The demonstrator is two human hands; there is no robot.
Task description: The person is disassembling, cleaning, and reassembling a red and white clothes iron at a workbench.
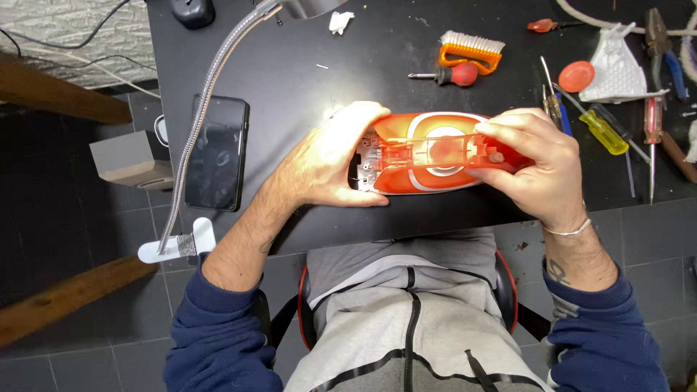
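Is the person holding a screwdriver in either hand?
No: the left hand and right hand both grip the orange iron housing; the red-handled screwdriver lies untouched.

Black worktop (290,80), matte, front edge running across mid-frame, left edge above the floor. Floor (72,290): dark grey tiles w/ pale grout lines. Two brown wooden beams (58,297) cross the floor at left, one upper, one lower. Grey box (131,158) on the floor just beside the worktop's left edge. Top-left corner: whitish textured wall or sheet (72,29) w/ thin cables over it. Flexible metal lamp neck (210,109) arcs over the worktop's left part; bright light pools at worktop centre. Chair w/ red rim (512,283) below the front edge.
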